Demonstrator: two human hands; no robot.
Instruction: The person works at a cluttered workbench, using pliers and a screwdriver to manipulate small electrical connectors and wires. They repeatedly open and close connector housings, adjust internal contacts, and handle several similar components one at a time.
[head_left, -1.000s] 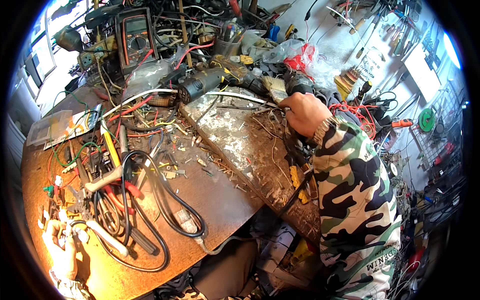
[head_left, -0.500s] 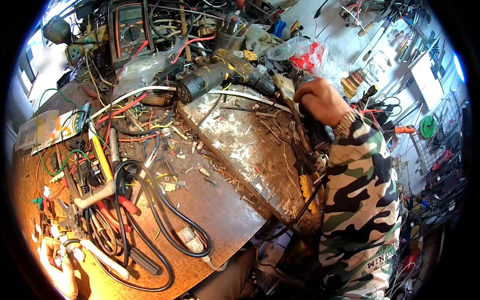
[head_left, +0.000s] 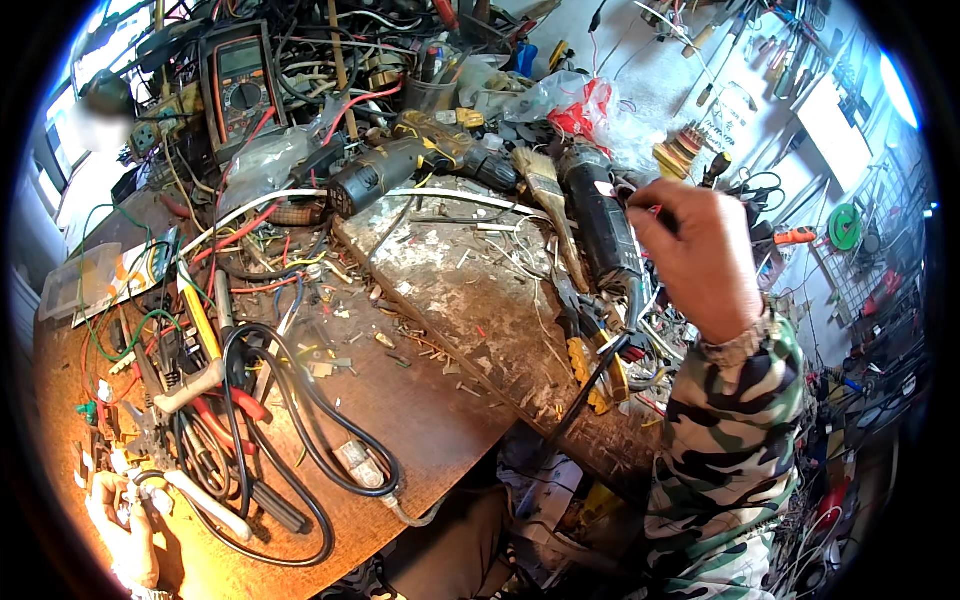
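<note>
My right hand [head_left: 700, 265], fingers curled, is at the right of a black cylindrical power tool [head_left: 605, 225]; whatever its fingers hold is hidden. A paintbrush [head_left: 540, 180] lies along the tool's left side, with yellow-handled pliers [head_left: 585, 365] below them. At the bright lower left, my left hand [head_left: 125, 530] has bent fingers around a small object I cannot make out, beside a black cable [head_left: 320, 530] and a pale tool handle [head_left: 205, 500].
A yellow-and-black drill [head_left: 375, 175] and a multimeter [head_left: 240, 90] stand amid tangled wires at the back. Hand tools [head_left: 200, 330] crowd the bench's left, beside a raised worn board [head_left: 460, 320] with debris. Tools hang on the wall [head_left: 785, 60].
My right hand has moved rightward from the paintbrush, uncovering the brush handle and much of the black tool. My left hand stays at the lower left.
</note>
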